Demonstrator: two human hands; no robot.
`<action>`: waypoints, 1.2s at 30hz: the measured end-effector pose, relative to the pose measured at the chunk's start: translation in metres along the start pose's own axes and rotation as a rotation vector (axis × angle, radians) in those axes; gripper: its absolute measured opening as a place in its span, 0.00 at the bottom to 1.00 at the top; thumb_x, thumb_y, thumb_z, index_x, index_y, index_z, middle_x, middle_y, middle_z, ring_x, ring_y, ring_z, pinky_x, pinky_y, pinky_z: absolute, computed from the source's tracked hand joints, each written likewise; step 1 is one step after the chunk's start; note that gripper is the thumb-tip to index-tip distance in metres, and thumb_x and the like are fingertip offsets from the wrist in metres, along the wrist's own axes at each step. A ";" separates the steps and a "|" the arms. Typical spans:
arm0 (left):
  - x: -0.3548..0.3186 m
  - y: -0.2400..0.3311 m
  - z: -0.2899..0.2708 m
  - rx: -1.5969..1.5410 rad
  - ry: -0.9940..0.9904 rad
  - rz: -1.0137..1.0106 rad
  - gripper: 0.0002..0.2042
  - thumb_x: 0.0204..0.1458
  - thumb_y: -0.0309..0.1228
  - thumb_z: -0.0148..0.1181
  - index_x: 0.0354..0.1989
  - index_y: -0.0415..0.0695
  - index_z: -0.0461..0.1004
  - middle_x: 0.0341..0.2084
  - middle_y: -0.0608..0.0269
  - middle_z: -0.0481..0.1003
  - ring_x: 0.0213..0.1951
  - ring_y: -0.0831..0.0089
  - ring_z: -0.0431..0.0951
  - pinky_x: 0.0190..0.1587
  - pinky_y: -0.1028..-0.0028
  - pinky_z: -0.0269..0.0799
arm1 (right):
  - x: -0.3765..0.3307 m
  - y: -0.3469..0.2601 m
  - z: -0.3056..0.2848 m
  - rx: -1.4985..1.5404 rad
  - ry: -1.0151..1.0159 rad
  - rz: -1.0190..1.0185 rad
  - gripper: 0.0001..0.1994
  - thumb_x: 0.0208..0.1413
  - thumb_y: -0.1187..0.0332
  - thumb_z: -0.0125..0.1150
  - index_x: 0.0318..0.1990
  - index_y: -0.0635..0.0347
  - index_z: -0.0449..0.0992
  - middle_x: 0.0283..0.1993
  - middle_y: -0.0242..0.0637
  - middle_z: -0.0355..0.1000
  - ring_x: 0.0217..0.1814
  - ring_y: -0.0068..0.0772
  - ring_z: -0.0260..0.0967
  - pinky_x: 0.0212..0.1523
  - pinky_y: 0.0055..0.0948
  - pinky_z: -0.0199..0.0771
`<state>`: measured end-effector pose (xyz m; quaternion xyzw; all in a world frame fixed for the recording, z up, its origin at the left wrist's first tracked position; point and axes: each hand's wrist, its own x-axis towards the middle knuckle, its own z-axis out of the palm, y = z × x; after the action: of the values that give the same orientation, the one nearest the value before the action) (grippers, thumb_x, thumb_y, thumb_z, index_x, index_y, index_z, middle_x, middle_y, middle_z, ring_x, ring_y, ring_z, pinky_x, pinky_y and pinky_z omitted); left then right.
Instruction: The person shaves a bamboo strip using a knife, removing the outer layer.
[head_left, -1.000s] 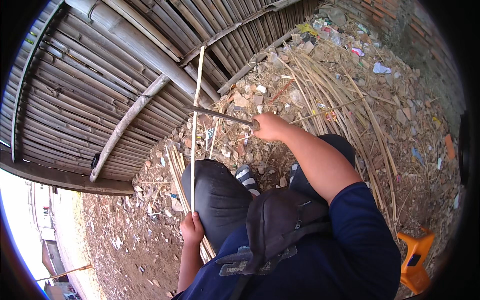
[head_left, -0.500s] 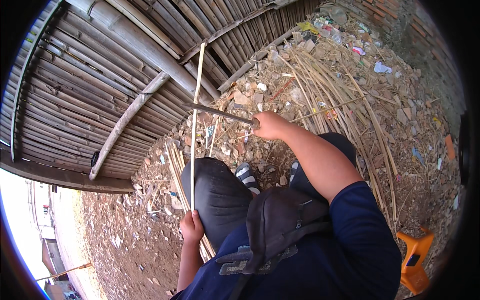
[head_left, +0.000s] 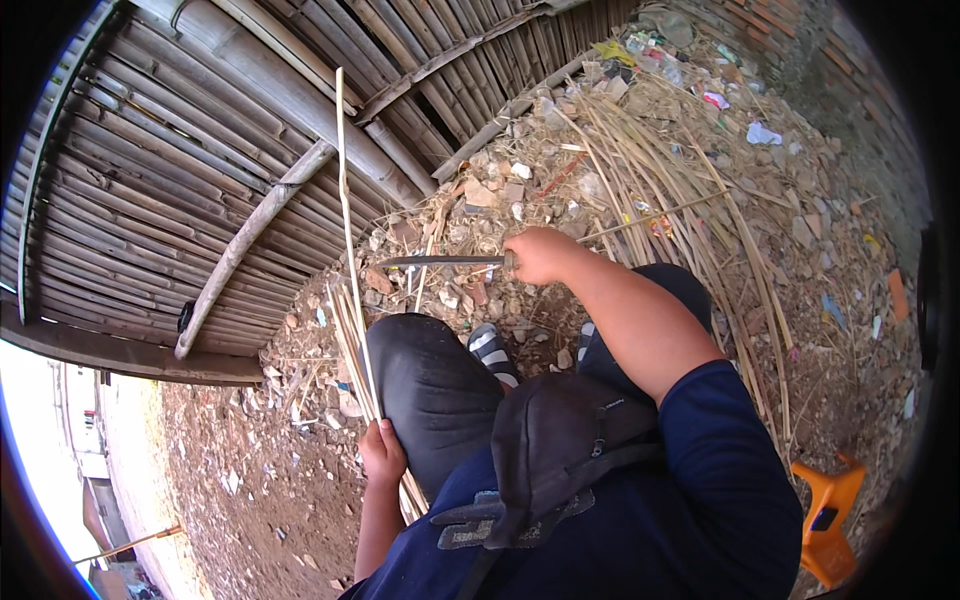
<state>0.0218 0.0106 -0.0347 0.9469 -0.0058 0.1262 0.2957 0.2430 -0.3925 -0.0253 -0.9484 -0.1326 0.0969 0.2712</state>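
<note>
While gripping a long thin knife (head_left: pixel 440 261) in the right hand (head_left: pixel 535 256), pinches the near part of a pale bamboo strip (head_left: pixel 348 220) in the left hand (head_left: pixel 383 452). Closes the right hand around the knife handle, out ahead of the knees, with the forearm reaching forward. Holds the blade crosswise, tip to the left, just beside the strip, with a narrow gap between the two in this view. Presses the left thumb against the strip, next to the outer side of the left knee (head_left: pixel 430 370). Extends the strip from the left hand, past the knee and away from the body, to a free end in front of the bamboo wall (head_left: pixel 130 220). Runs a loose bundle (head_left: pixel 350 345) of similar strips alongside the same knee, passing by the left hand; cannot tell whether also gripped there. Wears a dark bag (head_left: pixel 560 430) over a navy shirt (head_left: pixel 650 530). Note, to the right, a pile of long strips (head_left: pixel 655 170) on stony ground (head_left: pixel 250 480), with litter (head_left: pixel 764 134) beyond, near a brick wall (head_left: pixel 850 70). Locate an orange plastic stool (head_left: pixel 830 510) at the lower right, near the navy sleeve (head_left: pixel 715 415)
</note>
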 end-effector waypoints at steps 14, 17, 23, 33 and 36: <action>-0.001 0.042 -0.026 0.238 -0.194 0.000 0.16 0.68 0.37 0.47 0.29 0.39 0.65 0.17 0.40 0.71 0.23 0.35 0.73 0.27 0.45 0.66 | -0.007 0.000 -0.040 0.284 0.461 0.253 0.23 0.54 0.57 0.69 0.53 0.61 0.77 0.38 0.50 0.80 0.42 0.51 0.79 0.45 0.42 0.77; -0.002 0.046 -0.025 0.252 -0.192 -0.027 0.17 0.68 0.38 0.47 0.29 0.39 0.66 0.18 0.40 0.72 0.23 0.35 0.73 0.27 0.45 0.66 | -0.015 -0.027 -0.053 0.280 0.288 0.300 0.23 0.54 0.57 0.69 0.53 0.59 0.78 0.40 0.50 0.80 0.45 0.52 0.79 0.49 0.43 0.77; -0.018 0.024 -0.030 0.185 -0.179 -0.095 0.18 0.68 0.39 0.46 0.29 0.39 0.66 0.19 0.39 0.73 0.25 0.35 0.75 0.28 0.45 0.66 | 0.007 0.022 -0.025 0.418 0.476 0.419 0.23 0.53 0.58 0.68 0.53 0.62 0.77 0.49 0.51 0.79 0.52 0.53 0.77 0.54 0.44 0.75; 0.002 0.049 -0.045 0.230 -0.375 -0.063 0.19 0.69 0.40 0.46 0.29 0.40 0.67 0.18 0.40 0.73 0.26 0.36 0.75 0.29 0.45 0.68 | -0.026 -0.051 -0.043 -0.003 0.103 -0.016 0.15 0.52 0.62 0.67 0.46 0.53 0.79 0.37 0.44 0.80 0.42 0.51 0.79 0.44 0.48 0.78; 0.001 0.043 -0.041 0.252 -0.356 -0.039 0.18 0.69 0.40 0.46 0.29 0.41 0.67 0.18 0.40 0.73 0.25 0.37 0.76 0.28 0.45 0.68 | -0.022 -0.050 -0.036 -0.156 0.016 -0.155 0.13 0.50 0.63 0.67 0.44 0.51 0.79 0.35 0.43 0.79 0.42 0.51 0.79 0.43 0.49 0.78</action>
<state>0.0097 -0.0021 0.0224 0.9837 -0.0237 -0.0491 0.1715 0.2219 -0.3759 0.0339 -0.9542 -0.2105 0.0575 0.2044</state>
